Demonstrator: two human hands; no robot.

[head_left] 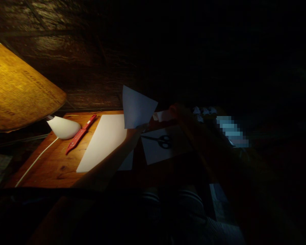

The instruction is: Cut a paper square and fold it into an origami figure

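Note:
My left hand (140,129) grips the lower edge of a small white sheet of paper (139,107), which stands up above the table and curves slightly. In deep shadow to its right, my right hand (175,109) is closed at the end of a small white strip (164,116); its fingers barely show, and the strip looks like paper. Below both hands, black-handled scissors (163,141) lie on another white sheet (151,156). A larger stack or sheet of white paper (99,149) rests under my left forearm.
On the wooden table (46,173) lies a red knife-shaped object (81,134), beside a white lamp base (63,127) with a cord. A yellow printed lampshade (20,88) hangs at left. Several small folded pieces (205,110) and a blurred-out bright rectangle (232,131) are at right.

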